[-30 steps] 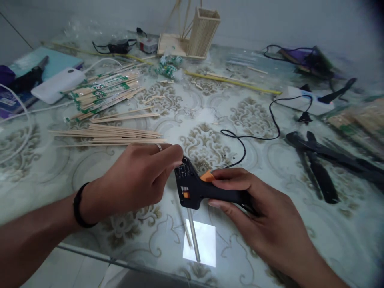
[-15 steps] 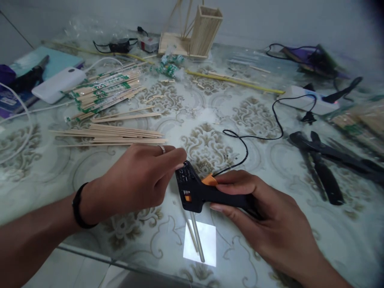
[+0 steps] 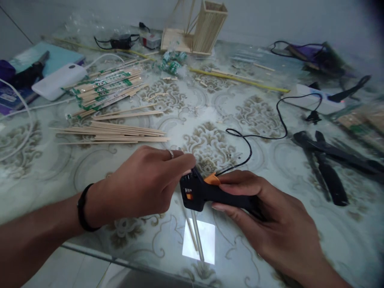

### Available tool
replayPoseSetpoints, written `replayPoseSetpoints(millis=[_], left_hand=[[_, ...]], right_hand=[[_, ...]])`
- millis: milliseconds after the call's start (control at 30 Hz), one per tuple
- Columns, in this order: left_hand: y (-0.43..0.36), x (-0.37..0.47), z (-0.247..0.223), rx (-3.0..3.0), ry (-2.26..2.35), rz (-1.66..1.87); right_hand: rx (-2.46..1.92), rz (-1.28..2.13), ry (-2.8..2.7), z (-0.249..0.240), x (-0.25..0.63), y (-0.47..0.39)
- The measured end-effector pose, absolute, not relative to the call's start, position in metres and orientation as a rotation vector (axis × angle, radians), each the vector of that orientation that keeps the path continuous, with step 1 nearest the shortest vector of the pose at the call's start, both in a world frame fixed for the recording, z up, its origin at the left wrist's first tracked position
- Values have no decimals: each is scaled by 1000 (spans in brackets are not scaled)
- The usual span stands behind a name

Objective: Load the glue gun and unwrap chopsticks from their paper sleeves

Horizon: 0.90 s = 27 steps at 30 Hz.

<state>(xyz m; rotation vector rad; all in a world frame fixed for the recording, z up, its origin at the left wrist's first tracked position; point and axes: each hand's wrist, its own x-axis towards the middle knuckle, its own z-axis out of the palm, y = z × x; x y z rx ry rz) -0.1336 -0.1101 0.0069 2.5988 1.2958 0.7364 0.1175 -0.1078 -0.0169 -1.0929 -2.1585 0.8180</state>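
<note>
A black hot glue gun (image 3: 198, 194) with an orange trigger (image 3: 212, 179) lies across my right hand (image 3: 270, 216), whose fingers and thumb are wrapped round its handle. Out of the gun's rear end sticks a clear glue stick (image 3: 197, 236), pointing toward the table's near edge. My left hand (image 3: 147, 180) is closed, with thumb and forefinger pinching the front part of the gun. Those fingers cover most of the nozzle end. Just beyond my left hand lies a loose bunch of thin wooden sticks (image 3: 129, 133).
Wrapped chopstick packets (image 3: 105, 88) and a white power bank (image 3: 58, 81) are at the left. A box-shaped stick structure (image 3: 209, 30) stands at the back. Pliers (image 3: 330, 168) lie at the right, near a white power strip (image 3: 319, 102). The gun's black cord (image 3: 250, 150) loops over the patterned table.
My left hand has slid right along the glue gun's front and now covers more of it. My right hand keeps its grip. The view has shifted slightly.
</note>
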Motion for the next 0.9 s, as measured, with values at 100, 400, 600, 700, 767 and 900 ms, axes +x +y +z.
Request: replayPoseSetpoints(millis=[100,400,600,700,767,900], left_hand=[[-110,-133,6,2615,1331,737],[-107,-136,4,2638,1445,793],[-108,-133,4,2602,1356,754],[-110,-132,4,2585,1335,741],[-110,-133,3,2582,1361,746],[-108,-135,2,2579,1408,783]], right_hand=[[-1101,811,-2146,-17,116,-107],[-1110,813,-2128,-16,115,-108],[-1132,786,-2140,-17,115,-106],[-1126,796,-2141,-17,115,-106],[-1114,804,-2132,-16,115,-106],[-1123,834,-2105,-15,115,-107]])
